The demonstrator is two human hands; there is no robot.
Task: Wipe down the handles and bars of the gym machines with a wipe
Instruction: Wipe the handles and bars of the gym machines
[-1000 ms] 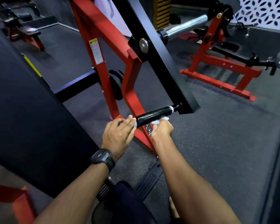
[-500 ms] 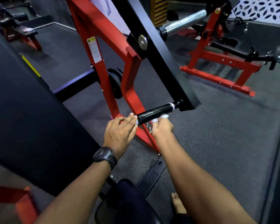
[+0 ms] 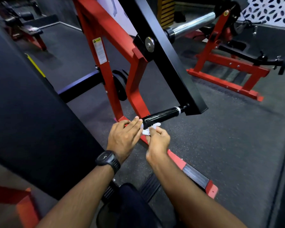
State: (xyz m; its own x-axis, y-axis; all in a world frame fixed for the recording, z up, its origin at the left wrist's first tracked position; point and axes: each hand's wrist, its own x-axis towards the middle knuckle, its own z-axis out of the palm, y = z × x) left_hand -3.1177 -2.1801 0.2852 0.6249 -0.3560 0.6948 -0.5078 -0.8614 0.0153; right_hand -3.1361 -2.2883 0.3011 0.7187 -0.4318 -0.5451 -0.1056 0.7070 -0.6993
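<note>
**Operator:** Head view. What has changed over the last second?

**Inspector:** The right hand [image 3: 158,142] has drawn the white wipe [image 3: 150,130] back along the black handle grip [image 3: 161,116], from under its middle to its near end. It pinches the wipe with curled fingers, just below the grip. The left hand [image 3: 123,139] has stayed put, with straight fingers resting against the grip's near end and clamping nothing. The two hands are almost touching.

**Operator:** What does that mean for the task?

**Inspector:** In my judgement one pass along the underside is ending. The top and far end of the grip, next to the lever arm [image 3: 171,63], probably still need wiping, as do the other machines.

**Operator:** What can't be seen?

**Inspector:**
- The fingers cover most of the wipe, so I cannot tell whether it touches the grip.
- The left fingertips cover the grip's end face.
- The grip's underside faces away.
- The lever arm and red frame [image 3: 135,89] are cut off at the top edge.
- The background machines are blurred.
</note>
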